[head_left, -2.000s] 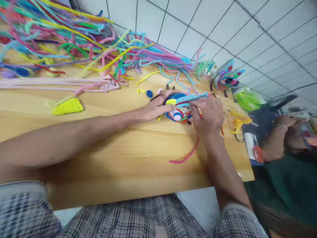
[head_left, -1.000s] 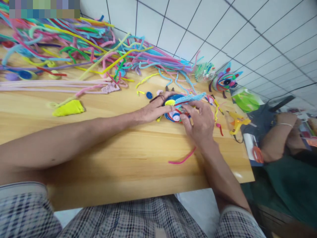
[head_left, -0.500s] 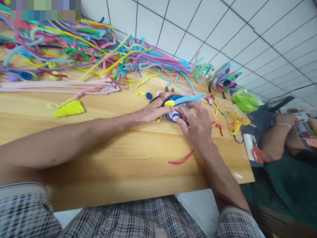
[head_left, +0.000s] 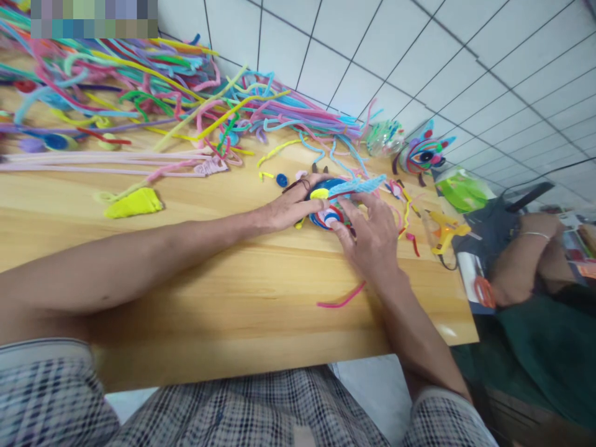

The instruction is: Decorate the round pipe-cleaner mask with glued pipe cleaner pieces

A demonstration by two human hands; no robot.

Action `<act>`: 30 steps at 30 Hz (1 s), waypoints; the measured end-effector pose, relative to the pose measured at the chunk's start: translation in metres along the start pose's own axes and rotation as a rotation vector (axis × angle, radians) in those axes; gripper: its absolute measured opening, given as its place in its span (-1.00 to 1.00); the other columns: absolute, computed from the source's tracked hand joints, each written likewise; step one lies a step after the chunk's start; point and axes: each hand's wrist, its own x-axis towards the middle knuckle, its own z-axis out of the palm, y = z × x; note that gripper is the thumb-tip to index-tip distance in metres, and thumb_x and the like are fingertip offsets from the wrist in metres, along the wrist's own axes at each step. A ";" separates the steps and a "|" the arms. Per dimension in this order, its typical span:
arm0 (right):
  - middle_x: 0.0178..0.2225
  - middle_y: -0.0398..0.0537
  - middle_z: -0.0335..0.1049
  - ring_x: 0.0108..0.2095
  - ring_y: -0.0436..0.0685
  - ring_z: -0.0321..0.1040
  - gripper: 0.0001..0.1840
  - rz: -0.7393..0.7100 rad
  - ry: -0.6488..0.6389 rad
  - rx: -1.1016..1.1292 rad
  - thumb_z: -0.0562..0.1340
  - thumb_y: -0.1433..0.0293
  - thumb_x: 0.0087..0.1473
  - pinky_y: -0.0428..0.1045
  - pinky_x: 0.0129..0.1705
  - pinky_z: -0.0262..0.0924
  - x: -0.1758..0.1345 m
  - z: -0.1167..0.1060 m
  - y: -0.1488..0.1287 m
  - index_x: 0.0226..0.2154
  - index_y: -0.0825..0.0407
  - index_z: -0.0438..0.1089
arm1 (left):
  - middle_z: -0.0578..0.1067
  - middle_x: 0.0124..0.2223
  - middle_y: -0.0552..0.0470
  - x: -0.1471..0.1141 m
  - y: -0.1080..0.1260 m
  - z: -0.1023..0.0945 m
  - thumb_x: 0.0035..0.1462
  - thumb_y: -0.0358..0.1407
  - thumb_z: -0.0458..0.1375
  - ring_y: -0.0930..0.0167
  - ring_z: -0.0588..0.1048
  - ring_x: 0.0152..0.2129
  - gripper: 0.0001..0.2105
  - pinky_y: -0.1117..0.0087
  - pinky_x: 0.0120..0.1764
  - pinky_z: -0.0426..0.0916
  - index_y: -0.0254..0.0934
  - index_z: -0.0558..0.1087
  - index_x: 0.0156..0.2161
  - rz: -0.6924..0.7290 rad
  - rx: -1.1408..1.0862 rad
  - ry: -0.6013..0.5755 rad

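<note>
A rounded pipe-cleaner animal head, mostly blue with red, white and yellow parts and a light blue ear-like piece, rests on the wooden table between my hands. My left hand grips its left side, thumb by the yellow patch and fingers partly hidden behind it. On the other side my right hand is closed on it, thumb near the white and blue spiral eye and fingers at the base of the light blue piece. A bent pink pipe cleaner lies nearer to me.
Many coloured pipe cleaners are heaped along the tiled wall. A finished-looking animal head stands at the back right, near a yellow glue gun and orange-handled scissors. Another person's arm is at right. A yellow piece lies left.
The view has shifted very slightly, so things at the left sit a little farther right. Both hands stay on the animal head in nearly the same pose.
</note>
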 end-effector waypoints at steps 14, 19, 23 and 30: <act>0.31 0.25 0.71 0.23 0.44 0.63 -0.57 -0.039 0.052 -0.013 0.27 0.15 0.72 0.34 0.32 0.54 0.002 0.001 -0.003 0.42 -0.09 0.64 | 0.56 0.59 -0.20 -0.003 0.001 -0.005 0.45 0.03 0.36 -0.04 0.45 0.61 -0.26 -0.09 0.73 0.25 -0.15 0.50 0.62 -0.016 0.004 -0.007; 0.32 0.25 0.70 0.25 0.46 0.62 -0.56 0.011 0.019 0.017 0.28 0.14 0.70 0.37 0.36 0.51 0.002 0.002 -0.002 0.43 -0.13 0.64 | 0.56 0.63 -0.13 0.001 -0.005 -0.005 0.42 0.01 0.38 -0.04 0.41 0.66 -0.29 -0.10 0.78 0.18 -0.08 0.53 0.59 -0.034 -0.026 -0.012; 0.34 0.25 0.68 0.27 0.47 0.61 -0.56 0.025 -0.003 0.044 0.30 0.16 0.69 0.38 0.37 0.49 0.001 0.002 -0.001 0.44 -0.14 0.64 | 0.56 0.64 -0.12 0.001 -0.003 -0.007 0.43 0.08 0.40 -0.05 0.41 0.66 -0.28 -0.09 0.78 0.19 -0.08 0.54 0.59 -0.029 -0.048 -0.022; 0.34 0.25 0.69 0.27 0.46 0.61 -0.55 -0.001 0.017 0.045 0.32 0.19 0.68 0.38 0.38 0.50 0.001 0.002 -0.001 0.47 -0.14 0.62 | 0.58 0.59 -0.20 -0.001 0.001 -0.004 0.47 0.27 0.37 -0.07 0.44 0.62 -0.20 -0.10 0.74 0.26 -0.14 0.52 0.59 -0.036 -0.051 0.001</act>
